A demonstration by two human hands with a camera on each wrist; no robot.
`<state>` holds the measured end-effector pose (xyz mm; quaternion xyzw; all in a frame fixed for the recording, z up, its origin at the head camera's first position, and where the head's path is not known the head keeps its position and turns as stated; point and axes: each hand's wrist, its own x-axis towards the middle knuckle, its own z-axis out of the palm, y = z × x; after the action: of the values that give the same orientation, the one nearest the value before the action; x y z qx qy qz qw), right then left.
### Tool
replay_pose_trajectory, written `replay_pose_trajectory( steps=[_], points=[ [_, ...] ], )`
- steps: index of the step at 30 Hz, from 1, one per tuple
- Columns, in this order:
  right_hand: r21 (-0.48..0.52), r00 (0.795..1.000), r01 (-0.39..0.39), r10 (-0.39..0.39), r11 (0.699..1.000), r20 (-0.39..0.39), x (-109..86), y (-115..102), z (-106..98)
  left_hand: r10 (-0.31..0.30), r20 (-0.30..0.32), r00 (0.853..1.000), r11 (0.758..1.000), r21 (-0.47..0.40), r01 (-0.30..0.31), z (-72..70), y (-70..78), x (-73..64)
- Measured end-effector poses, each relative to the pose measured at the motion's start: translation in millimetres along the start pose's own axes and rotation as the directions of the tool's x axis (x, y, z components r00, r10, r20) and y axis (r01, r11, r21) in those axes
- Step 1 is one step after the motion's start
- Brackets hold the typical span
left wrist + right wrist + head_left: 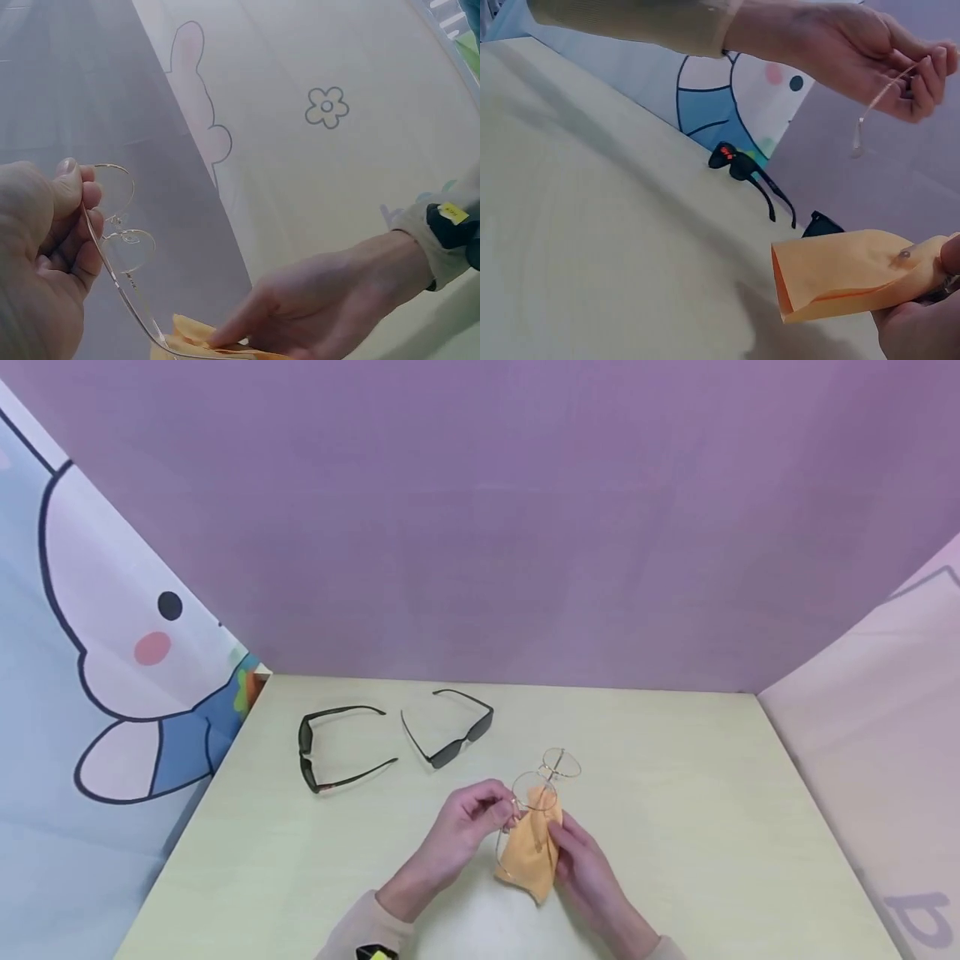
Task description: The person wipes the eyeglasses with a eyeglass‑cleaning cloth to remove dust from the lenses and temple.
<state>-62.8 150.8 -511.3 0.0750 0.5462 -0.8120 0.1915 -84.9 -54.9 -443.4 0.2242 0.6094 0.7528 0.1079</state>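
Note:
Clear-lensed eyeglasses with a thin gold wire frame (550, 770) are held over the table, lenses away from me. My left hand (468, 827) pinches the frame near one hinge between thumb and fingers. In the left wrist view, a thin temple (112, 274) runs down from that hand. An orange cloth (531, 856) hangs folded below the lenses, gripped by my right hand (588, 872) between thumb and fingers. The cloth wraps about the other temple, hiding part of it. A temple tip (857, 142) hangs under the left hand in the right wrist view.
Two pairs of black sunglasses lie unfolded on the pale table (675, 827): one pair (306, 737) at the far left, another pair (450, 753) nearer the middle. A purple backdrop (510, 527) stands behind the table, with printed cartoon sheets (120, 693) along the sides.

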Motion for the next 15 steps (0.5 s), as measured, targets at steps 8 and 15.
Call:
replay_pose_trajectory(
  steps=[8, 15],
  points=[
    [-0.035, 0.991, -0.016, 0.011, 0.999, -0.137, -6.5, -2, -16, -0.006, -0.028, 1.0, 0.995, 0.1, 0.009, -1.2, -2.7, 9.0],
    [0.011, 0.978, 0.036, -0.033, 0.999, -0.207, -14.0, -19, -45, 0.024, -0.065, 0.998, 0.955, 0.295, -0.003, -2.4, -10.0, 29.4]
  ],
)
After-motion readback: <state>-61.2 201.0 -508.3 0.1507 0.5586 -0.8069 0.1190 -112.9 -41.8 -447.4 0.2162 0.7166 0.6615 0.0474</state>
